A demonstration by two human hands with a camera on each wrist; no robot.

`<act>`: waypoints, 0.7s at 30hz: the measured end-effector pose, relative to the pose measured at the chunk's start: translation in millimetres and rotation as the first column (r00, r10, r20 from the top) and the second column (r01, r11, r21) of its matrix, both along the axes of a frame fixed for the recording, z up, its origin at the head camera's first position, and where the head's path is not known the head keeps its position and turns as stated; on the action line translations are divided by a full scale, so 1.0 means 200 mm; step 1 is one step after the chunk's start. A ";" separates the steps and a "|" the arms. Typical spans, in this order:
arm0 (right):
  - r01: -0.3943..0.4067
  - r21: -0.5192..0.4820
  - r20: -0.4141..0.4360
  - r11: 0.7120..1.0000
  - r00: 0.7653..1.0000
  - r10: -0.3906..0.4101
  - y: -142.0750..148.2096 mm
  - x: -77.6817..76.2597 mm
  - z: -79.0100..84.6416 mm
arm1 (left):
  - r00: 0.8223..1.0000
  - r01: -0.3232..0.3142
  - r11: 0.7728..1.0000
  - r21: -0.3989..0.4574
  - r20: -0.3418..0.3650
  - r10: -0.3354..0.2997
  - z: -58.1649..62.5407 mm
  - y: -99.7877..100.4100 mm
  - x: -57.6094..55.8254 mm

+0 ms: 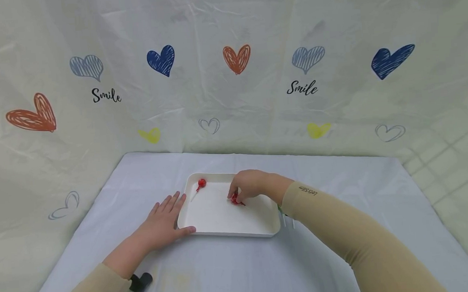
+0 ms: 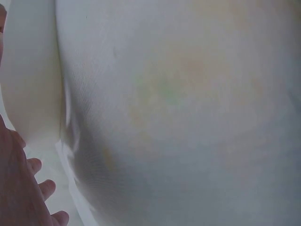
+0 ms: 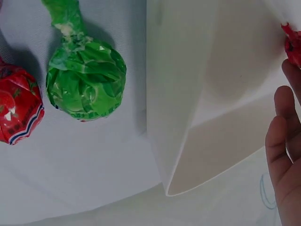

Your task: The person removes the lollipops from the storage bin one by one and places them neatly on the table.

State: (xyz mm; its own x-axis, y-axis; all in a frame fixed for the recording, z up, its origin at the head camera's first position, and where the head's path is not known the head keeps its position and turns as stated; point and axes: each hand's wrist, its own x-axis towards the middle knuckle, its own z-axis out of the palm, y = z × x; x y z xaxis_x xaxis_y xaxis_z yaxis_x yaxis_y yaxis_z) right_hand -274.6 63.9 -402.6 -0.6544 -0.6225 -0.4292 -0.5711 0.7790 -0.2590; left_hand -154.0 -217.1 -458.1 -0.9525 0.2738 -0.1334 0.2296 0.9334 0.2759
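My right hand [image 1: 249, 184] reaches down into a white tray [image 1: 222, 219] and pinches a red-wrapped lollipop [image 1: 234, 199] close over its floor. In the right wrist view, that lollipop [image 3: 294, 51] shows at the right edge by the fingertips; the thumb is outside the picture. Another red lollipop [image 1: 202, 182] lies at the tray's back left, stick toward the front. My left hand [image 1: 164, 223] has its fingers spread along the tray's left side, with the thumb at the front rim. Only part of the left hand [image 2: 21, 188] enters the left wrist view.
Outside the tray's right wall, a green-wrapped lollipop [image 3: 87, 82] and a red one [image 3: 19, 106] lie on the white tablecloth [image 1: 240, 273]. The right forearm partly hides them in the head view. A heart-printed curtain [image 1: 231, 97] hangs behind the table.
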 end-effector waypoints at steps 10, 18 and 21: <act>0.016 0.004 0.017 1.000 1.000 -0.016 0.06 -0.01 -0.01 | 1.000 -0.007 1.000 0.006 0.002 0.007 0.02 0.01 0.01; 0.005 -0.018 0.011 1.000 1.000 -0.005 0.09 -0.01 -0.01 | 1.000 -0.007 1.000 0.005 0.005 0.007 0.02 0.02 0.01; -0.002 -0.040 -0.006 0.999 1.000 0.002 0.11 -0.02 0.01 | 1.000 -0.005 1.000 0.001 0.003 0.005 0.01 0.01 0.00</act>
State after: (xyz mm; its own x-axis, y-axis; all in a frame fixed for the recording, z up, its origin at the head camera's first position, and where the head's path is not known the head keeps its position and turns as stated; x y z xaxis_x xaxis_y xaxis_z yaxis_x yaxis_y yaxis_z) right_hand -278.2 86.4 -401.3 -0.6556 -0.6403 -0.4003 -0.5740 0.7670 -0.2867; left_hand -153.6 -214.6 -455.6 -0.9535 0.2689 -0.1361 0.2237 0.9342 0.2781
